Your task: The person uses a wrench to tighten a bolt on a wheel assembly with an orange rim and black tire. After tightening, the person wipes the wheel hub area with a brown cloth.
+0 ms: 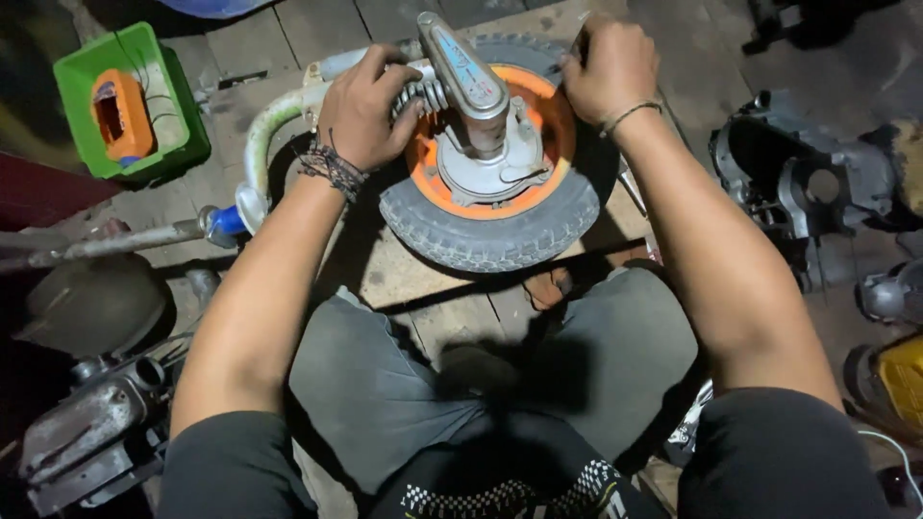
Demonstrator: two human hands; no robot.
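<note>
The person's knees (385, 384) in grey shorts framed the wooden floor (433, 288). Just beyond lay a small wheel (490, 231) with an orange rim, flat on the boards. The left hand (365, 111) was clenched around a coiled spring (423, 94) beside the grey metal arm (466, 67) on the hub. The right hand (611, 67) gripped the tyre's far edge, fingers curled over it. A green crate (168, 130) sat far left.
</note>
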